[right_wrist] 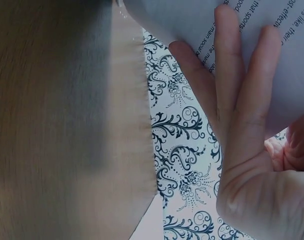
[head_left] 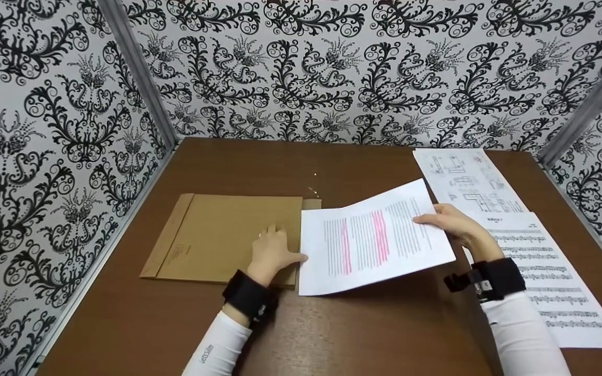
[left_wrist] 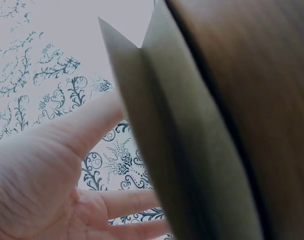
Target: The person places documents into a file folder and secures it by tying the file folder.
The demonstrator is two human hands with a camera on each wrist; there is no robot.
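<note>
A brown paper envelope [head_left: 228,230] lies on the left of the table, its mouth facing right. My left hand [head_left: 272,253] rests on it near that mouth, thumb stretched toward the edge. In the left wrist view the envelope mouth [left_wrist: 177,130] gapes, and the thumb and fingers of my left hand [left_wrist: 76,155] lie against its outer side. My right hand [head_left: 452,224] pinches the right side of printed sheets [head_left: 363,245] with pink highlighted lines. Raised at the right, these sheets have their left edge at the mouth. Text on the printed sheets [right_wrist: 192,20] shows behind the fingers of my right hand [right_wrist: 247,125].
Sheet music [head_left: 562,282] lies at the right of the brown table [head_left: 332,334], overlapping a page of technical drawings [head_left: 468,177] farther back. Small pale scraps [head_left: 314,192] lie behind the envelope. Patterned panels [head_left: 332,68] stand around the back and sides.
</note>
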